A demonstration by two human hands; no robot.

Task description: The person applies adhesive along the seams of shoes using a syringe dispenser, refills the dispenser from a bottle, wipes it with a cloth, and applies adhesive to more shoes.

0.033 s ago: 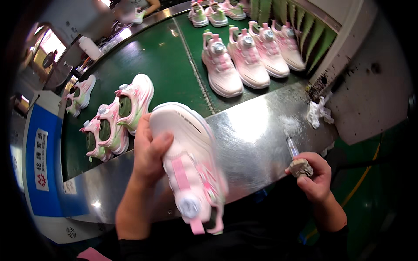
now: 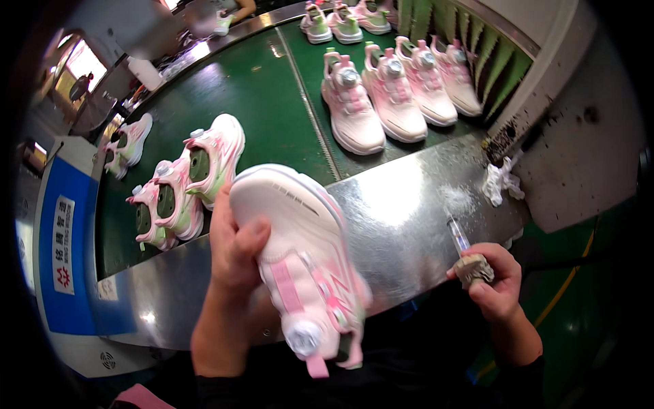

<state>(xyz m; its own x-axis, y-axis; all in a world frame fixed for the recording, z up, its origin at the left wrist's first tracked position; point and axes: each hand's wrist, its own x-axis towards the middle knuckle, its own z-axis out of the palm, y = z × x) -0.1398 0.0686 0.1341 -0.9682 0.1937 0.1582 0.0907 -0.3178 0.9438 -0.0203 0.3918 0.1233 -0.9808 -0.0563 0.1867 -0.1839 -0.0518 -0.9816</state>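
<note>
My left hand (image 2: 240,238) is closed round the toe end of a pale pink sneaker (image 2: 308,238), thumb on its upper. The shoe is tilted toe-up, with its white dial (image 2: 302,336) and pink pull tab at the lower end. In my right hand (image 2: 501,283) are a clear syringe-like tube (image 2: 457,234), its thin tip pointing up and away, and a crumpled grey-beige lump (image 2: 473,270) pinched in the fingers. The right hand is apart from the shoe, at the near edge of the metal ledge (image 2: 388,252).
Several matching sneakers (image 2: 352,112) stand in a row on the green conveyor belt (image 2: 272,102) at the far right, before green strip flaps (image 2: 501,75). More sneakers (image 2: 180,194) lie on the left. A crumpled white tissue (image 2: 502,181) and white powder (image 2: 458,199) are on the ledge. Another person's arm (image 2: 242,10) shows far off.
The sneaker's dial end has swung slightly right and down in my left hand. My right hand keeps its grip, almost in the same place.
</note>
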